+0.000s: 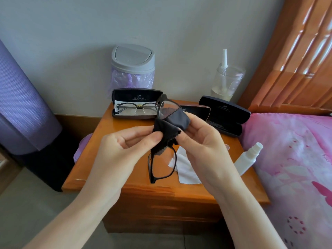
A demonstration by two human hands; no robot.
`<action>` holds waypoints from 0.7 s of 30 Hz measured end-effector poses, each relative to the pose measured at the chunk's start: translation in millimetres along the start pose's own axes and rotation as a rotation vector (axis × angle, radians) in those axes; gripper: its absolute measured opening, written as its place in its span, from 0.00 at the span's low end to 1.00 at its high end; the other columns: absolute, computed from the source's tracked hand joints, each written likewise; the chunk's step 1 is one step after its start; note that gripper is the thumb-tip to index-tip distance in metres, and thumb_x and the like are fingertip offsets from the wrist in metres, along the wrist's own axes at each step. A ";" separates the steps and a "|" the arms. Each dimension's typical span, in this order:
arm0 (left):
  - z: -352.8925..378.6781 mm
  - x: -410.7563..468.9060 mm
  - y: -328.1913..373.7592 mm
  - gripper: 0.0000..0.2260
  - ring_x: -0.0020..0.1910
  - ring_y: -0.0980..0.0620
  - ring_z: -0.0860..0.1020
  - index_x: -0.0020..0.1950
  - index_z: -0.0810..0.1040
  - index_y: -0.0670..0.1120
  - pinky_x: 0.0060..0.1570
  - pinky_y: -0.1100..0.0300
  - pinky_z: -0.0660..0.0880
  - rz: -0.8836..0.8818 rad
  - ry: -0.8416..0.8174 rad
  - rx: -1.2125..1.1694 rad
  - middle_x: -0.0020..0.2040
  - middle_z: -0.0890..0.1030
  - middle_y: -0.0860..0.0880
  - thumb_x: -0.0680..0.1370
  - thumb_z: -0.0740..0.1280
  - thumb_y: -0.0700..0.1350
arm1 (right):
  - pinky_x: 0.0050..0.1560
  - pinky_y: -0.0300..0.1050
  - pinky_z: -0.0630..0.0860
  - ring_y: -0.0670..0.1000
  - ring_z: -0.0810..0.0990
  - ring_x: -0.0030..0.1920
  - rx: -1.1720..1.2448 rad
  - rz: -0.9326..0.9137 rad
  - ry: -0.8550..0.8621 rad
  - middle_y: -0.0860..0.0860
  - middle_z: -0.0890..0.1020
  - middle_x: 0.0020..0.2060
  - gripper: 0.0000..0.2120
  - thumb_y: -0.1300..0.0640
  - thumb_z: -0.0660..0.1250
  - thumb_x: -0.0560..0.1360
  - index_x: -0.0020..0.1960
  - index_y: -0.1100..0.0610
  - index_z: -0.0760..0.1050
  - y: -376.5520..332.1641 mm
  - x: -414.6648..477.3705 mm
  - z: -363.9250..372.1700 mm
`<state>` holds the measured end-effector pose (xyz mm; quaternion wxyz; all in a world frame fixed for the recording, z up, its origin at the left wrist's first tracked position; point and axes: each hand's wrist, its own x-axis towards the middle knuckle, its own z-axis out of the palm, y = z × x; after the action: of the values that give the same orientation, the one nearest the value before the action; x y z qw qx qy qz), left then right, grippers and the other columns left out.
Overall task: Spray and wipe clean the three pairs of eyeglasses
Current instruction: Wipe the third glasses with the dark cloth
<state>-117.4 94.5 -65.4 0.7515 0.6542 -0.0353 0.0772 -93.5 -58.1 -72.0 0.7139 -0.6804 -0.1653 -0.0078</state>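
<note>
Plainly the risk lies with the eyeglasses (162, 165), thin black frame and clear lenses, held upright above the glossy wooden tabletop (107, 119): the left hand (125, 142) pinches the soft dark zigzag-edged cloth (172, 123) near the bridge, the right hand (201, 141) pinches it round the upper lens, so hard rubbing could twist the frame or let it slip and drop. At 4 o'clock the white plastic spray bottle (247, 159) lies at the tabletop's edge, easily knocked off

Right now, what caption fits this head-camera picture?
Left hand and right hand wipe black-framed eyeglasses with a black cloth above a wooden nightstand.
</note>
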 end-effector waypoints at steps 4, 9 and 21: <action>1.8 -2.2 -0.1 0.07 0.41 0.64 0.83 0.43 0.83 0.53 0.37 0.78 0.73 0.037 -0.035 0.064 0.37 0.86 0.57 0.67 0.70 0.44 | 0.51 0.36 0.77 0.47 0.82 0.51 -0.026 0.009 0.025 0.53 0.84 0.48 0.14 0.65 0.70 0.71 0.56 0.61 0.77 -3.2 0.1 -1.3; 2.7 -3.5 -1.7 0.08 0.42 0.64 0.83 0.45 0.83 0.53 0.38 0.77 0.73 0.052 -0.080 0.125 0.38 0.86 0.58 0.69 0.70 0.42 | 0.46 0.36 0.78 0.47 0.83 0.45 -0.016 0.019 0.138 0.53 0.84 0.42 0.15 0.55 0.71 0.66 0.50 0.61 0.80 -0.6 3.1 3.2; 3.0 -2.0 2.1 0.07 0.38 0.67 0.82 0.41 0.82 0.55 0.36 0.79 0.71 0.067 -0.065 0.104 0.34 0.84 0.61 0.66 0.69 0.45 | 0.54 0.41 0.77 0.50 0.81 0.51 0.241 0.112 -0.053 0.54 0.83 0.48 0.15 0.64 0.66 0.74 0.60 0.64 0.76 -10.0 11.1 2.8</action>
<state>-119.6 91.6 -63.2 0.7118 0.6932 -0.0779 0.0828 -86.1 -53.7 -59.5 0.7853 -0.5977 -0.1458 0.0699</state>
